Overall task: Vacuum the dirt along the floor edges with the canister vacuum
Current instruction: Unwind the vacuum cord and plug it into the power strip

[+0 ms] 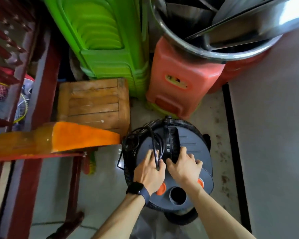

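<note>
A grey canister vacuum (193, 149) stands on the floor below me, seen from above, with a black carry handle (171, 144) across its lid, two orange latches (161, 188) and an open round port (177, 194) at the near side. A black ribbed hose (188, 122) is coiled round the lid. My left hand (149, 171), with a dark watch on the wrist, holds loops of the black power cord (155, 149) on the lid. My right hand (184, 165) grips the near end of the carry handle.
A wooden stool (93, 102) and an orange wooden beam (59, 140) lie left of the vacuum. Stacked green plastic chairs (102, 40), a red plastic stool (179, 80) and a large metal basin (214, 31) crowd behind it. Dirt specks (221, 149) dot the tiled floor beside a black strip (231, 135) along the grey wall.
</note>
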`<state>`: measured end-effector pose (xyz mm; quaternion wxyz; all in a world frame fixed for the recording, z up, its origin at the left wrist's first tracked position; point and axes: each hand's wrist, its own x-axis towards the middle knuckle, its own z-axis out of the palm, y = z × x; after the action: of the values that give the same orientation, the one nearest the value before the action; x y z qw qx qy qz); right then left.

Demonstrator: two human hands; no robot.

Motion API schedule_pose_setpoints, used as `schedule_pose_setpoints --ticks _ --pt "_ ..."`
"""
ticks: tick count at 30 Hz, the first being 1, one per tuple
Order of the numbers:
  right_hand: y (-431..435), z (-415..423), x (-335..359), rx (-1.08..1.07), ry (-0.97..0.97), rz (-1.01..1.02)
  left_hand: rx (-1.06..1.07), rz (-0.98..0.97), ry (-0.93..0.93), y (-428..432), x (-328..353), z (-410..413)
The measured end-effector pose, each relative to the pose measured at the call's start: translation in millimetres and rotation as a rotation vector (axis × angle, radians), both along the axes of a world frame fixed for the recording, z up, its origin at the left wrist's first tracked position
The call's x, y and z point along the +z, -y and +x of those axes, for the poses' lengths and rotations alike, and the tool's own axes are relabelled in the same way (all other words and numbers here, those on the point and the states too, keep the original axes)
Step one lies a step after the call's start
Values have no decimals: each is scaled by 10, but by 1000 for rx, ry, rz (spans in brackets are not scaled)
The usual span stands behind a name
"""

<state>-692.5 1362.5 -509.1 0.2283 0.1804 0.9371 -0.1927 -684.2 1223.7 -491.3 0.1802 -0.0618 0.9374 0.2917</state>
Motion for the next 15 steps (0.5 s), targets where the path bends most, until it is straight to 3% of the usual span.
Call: schedule_pose_setpoints --ticks 6,15 --pt "-40 445 51 46 23 -9 379 77 219 -107 9 737" --pt "-30 897 148 26 107 -83 561 214 149 115 -88 1662"
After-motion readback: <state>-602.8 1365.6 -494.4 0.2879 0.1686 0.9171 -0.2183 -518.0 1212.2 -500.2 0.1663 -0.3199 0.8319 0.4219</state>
